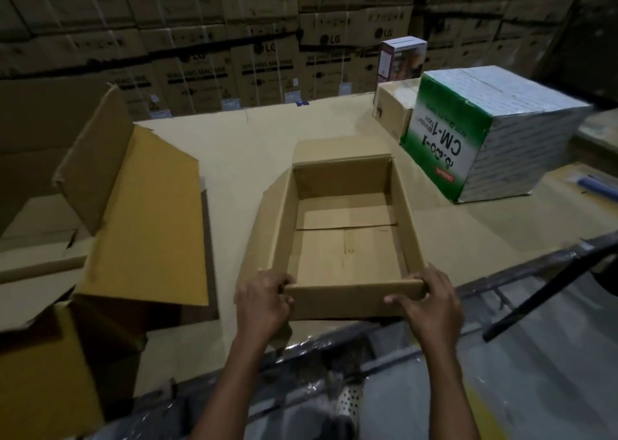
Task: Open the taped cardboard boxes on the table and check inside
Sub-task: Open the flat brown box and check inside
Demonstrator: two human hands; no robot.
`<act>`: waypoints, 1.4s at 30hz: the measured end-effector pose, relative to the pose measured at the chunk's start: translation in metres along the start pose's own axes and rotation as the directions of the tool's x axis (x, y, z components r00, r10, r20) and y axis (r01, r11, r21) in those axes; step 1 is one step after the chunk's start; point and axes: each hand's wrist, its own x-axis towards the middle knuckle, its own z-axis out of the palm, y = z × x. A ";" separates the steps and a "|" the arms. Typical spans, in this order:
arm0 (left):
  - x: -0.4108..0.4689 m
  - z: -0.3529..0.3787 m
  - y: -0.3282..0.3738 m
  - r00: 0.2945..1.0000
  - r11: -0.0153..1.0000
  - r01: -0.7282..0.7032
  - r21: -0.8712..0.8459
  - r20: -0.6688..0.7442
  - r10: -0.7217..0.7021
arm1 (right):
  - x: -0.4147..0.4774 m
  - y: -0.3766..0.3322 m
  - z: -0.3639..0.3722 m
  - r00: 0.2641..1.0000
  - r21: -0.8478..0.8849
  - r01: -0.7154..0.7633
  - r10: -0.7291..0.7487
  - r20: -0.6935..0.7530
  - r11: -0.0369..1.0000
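Center frame on the bench, the open cardboard box holds nothing. Left hand and right hand have fingers clamped on its near wall corners.

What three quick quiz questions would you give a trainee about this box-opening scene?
1. True or false: the open cardboard box holds a packed product.
2. Where do the left hand and right hand grip it? A) the near wall's corners B) the far flap C) the underside
3. Fill in: the green-and-white tape carton stands to the box's far ____.
Key: 1 false, it looks empty; 2 A; 3 right.
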 end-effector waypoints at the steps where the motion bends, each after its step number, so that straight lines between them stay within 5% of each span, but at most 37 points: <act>1: -0.014 -0.001 -0.008 1.000 1.000 -0.007 -0.025 -0.010 0.007 | -0.020 0.002 0.000 1.000 0.007 0.003 -0.003 -0.023 1.000; 11: -0.046 -0.070 -0.027 0.937 0.967 -0.237 -0.090 -0.284 0.203 | -0.080 -0.056 -0.021 0.976 0.185 0.079 -0.039 -0.212 0.980; 20: -0.025 -0.203 -0.030 0.768 0.890 -0.455 -0.003 -0.507 0.391 | -0.080 -0.168 -0.030 0.881 0.230 0.284 -0.158 -0.446 0.931; 42: 0.044 -0.543 -0.300 0.530 0.899 -0.430 0.077 -0.785 0.321 | -0.138 -0.587 0.121 0.694 0.198 0.658 -0.482 -0.535 0.726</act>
